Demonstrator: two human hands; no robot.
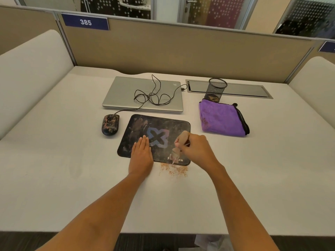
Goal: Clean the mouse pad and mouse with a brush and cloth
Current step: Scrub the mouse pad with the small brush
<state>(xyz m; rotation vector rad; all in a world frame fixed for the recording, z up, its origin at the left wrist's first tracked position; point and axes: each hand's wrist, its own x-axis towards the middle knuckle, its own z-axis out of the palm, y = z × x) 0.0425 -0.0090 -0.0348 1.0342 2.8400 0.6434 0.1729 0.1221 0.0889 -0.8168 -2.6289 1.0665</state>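
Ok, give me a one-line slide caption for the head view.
Left hand rests flat on the dirty mouse pad; right hand holds a brush at its near edge.

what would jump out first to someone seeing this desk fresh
The right hand grips a brush over the near edge of the dirty mouse pad, the left hand flat on it. Crumbs lie on the desk just in front. A purple cloth sits folded at right.

A closed silver laptop (pixel 126 95) lies on the desk (pixel 54 160). A black mesh cup (pixel 216 88) stands at a recessed slot (pixel 244 90), possibly a cable tray. The partition sign (pixel 85 22) reads 385.
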